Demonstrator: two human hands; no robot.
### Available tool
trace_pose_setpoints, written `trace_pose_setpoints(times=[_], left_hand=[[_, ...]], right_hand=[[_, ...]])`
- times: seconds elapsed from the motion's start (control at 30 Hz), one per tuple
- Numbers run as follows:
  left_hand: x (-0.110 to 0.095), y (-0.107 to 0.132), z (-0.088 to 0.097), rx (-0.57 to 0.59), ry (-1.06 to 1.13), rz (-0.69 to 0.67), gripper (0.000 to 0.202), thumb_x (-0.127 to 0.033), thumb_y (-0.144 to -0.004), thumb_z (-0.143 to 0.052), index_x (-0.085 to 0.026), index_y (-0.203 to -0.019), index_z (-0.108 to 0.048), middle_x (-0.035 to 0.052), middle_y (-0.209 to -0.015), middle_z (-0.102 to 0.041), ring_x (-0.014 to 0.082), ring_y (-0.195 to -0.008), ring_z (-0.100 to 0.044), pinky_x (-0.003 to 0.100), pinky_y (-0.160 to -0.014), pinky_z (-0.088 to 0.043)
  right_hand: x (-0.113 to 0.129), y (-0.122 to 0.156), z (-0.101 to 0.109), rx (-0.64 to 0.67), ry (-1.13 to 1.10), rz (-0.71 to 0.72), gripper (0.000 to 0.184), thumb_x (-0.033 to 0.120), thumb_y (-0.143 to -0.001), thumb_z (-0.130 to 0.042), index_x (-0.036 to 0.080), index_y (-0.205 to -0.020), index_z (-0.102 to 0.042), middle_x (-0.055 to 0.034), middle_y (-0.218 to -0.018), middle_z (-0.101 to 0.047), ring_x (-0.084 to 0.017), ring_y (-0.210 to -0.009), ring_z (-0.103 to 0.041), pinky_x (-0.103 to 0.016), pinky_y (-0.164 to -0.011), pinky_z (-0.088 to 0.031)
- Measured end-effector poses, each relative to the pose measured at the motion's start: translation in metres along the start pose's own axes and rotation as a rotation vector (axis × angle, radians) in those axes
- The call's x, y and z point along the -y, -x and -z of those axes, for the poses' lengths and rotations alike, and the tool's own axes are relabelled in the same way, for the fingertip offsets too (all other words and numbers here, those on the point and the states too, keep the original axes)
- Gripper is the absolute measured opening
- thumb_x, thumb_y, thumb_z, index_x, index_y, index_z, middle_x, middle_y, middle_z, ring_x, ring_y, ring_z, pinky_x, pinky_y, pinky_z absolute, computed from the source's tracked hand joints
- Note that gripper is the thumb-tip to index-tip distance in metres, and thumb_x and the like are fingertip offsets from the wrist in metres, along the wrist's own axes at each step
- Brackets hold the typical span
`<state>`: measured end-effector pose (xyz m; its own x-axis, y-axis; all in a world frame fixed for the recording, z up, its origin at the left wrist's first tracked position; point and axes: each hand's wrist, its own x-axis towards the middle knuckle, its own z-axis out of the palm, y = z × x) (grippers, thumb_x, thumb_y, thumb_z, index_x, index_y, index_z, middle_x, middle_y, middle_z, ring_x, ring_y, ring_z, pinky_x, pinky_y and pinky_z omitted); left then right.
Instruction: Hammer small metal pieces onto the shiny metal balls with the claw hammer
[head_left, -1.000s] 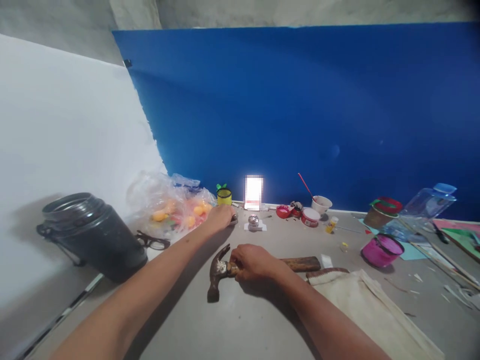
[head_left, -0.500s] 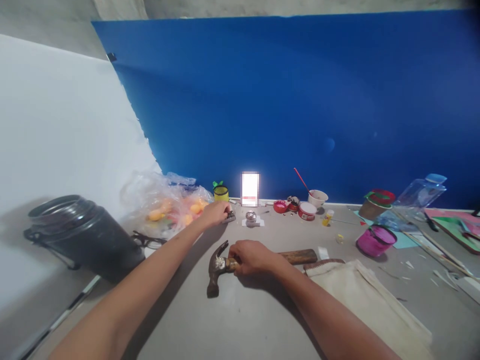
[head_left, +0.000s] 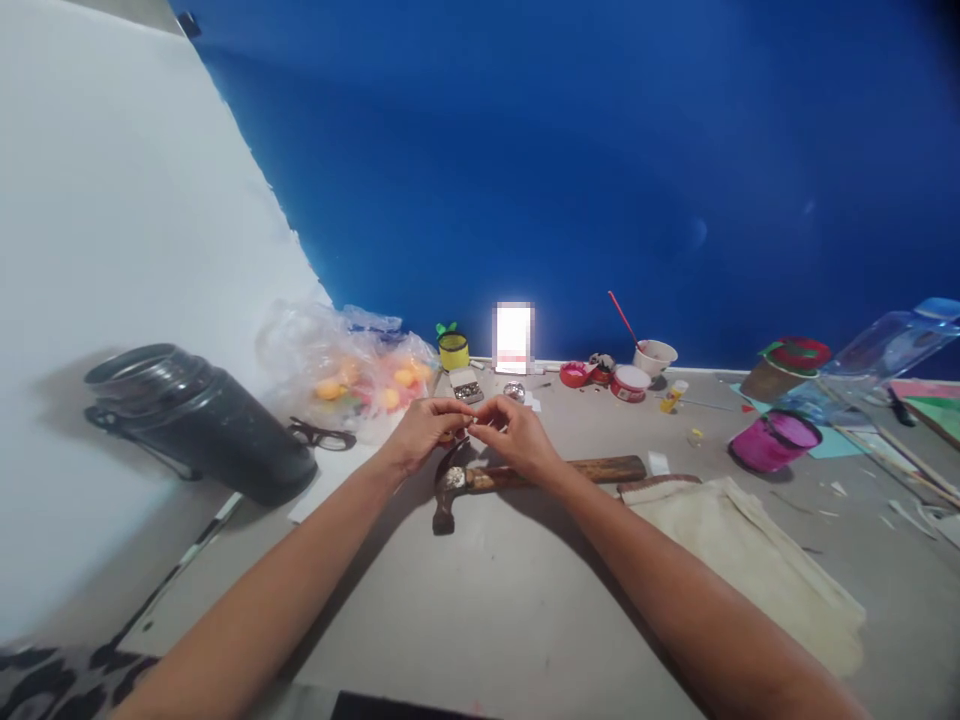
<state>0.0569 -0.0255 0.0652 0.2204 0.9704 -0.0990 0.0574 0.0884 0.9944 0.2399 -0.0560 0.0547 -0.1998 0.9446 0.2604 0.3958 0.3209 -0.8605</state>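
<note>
My left hand and my right hand meet fingertip to fingertip above the table. Both are closed in a pinch around something tiny that I cannot make out. Below them lies a claw hammer, its metal head to the left and wooden handle to the right, with no hand gripping it. Just beyond my fingers sits a small open box holding many little dark pieces. Beside it, a shiny silver round object rests on white paper, partly hidden by my right hand.
A dark flask leans at left beside glasses and a plastic bag of orange things. At right lie a cream cloth, a magenta cup and a clear bottle. A white cup stands at the back.
My left hand has come back from the small box to meet my right hand. My right hand has let go of the hammer and risen. The view has tilted down.
</note>
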Motion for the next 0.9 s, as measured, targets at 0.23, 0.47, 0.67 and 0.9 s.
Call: trace_pose_setpoints(times=[0.23, 0.47, 0.67, 0.9], left_hand=[[0.001, 0.028, -0.008, -0.064, -0.094, -0.082, 0.02, -0.026, -0.067, -0.081, -0.017, -0.08, -0.069, -0.0019, -0.062, -0.063, 0.0088, -0.049, -0.05, 0.021, -0.048, -0.036], [0.0, 0.031, -0.005, 0.104, 0.432, 0.057, 0.026, -0.019, -0.065, -0.079, -0.012, -0.09, -0.072, 0.0068, -0.083, -0.071, 0.016, -0.077, -0.067, 0.026, -0.069, -0.054], [0.003, 0.038, 0.001, 0.105, 0.372, 0.034, 0.045, -0.016, -0.069, -0.081, -0.017, -0.113, -0.068, 0.0072, -0.105, -0.071, 0.0169, -0.079, -0.07, 0.029, -0.067, -0.057], [0.01, 0.036, 0.002, -0.025, -0.015, -0.111, 0.047, -0.02, -0.072, -0.08, -0.02, -0.119, -0.072, 0.0005, -0.083, -0.069, 0.0111, -0.064, -0.061, 0.023, -0.058, -0.049]], right_hand=[[-0.003, 0.001, -0.005, 0.071, -0.373, -0.065, 0.022, 0.038, -0.075, -0.076, 0.018, -0.077, -0.068, 0.0002, -0.074, -0.068, -0.013, -0.064, -0.059, -0.027, -0.062, -0.049], [-0.004, -0.003, 0.002, -0.023, -0.513, -0.265, 0.026, 0.04, -0.067, -0.083, 0.018, -0.076, -0.07, 0.0011, -0.069, -0.066, -0.012, -0.062, -0.059, -0.024, -0.052, -0.047], [-0.009, -0.006, 0.006, 0.02, -0.74, -0.375, 0.04, 0.041, -0.057, -0.094, 0.017, -0.081, -0.072, 0.0011, -0.073, -0.068, -0.009, -0.061, -0.057, -0.021, -0.051, -0.046], [-0.017, -0.008, 0.006, 0.13, -0.873, -0.389, 0.045, 0.045, -0.056, -0.098, 0.018, -0.079, -0.07, -0.0001, -0.077, -0.07, -0.006, -0.057, -0.053, -0.018, -0.049, -0.044]])
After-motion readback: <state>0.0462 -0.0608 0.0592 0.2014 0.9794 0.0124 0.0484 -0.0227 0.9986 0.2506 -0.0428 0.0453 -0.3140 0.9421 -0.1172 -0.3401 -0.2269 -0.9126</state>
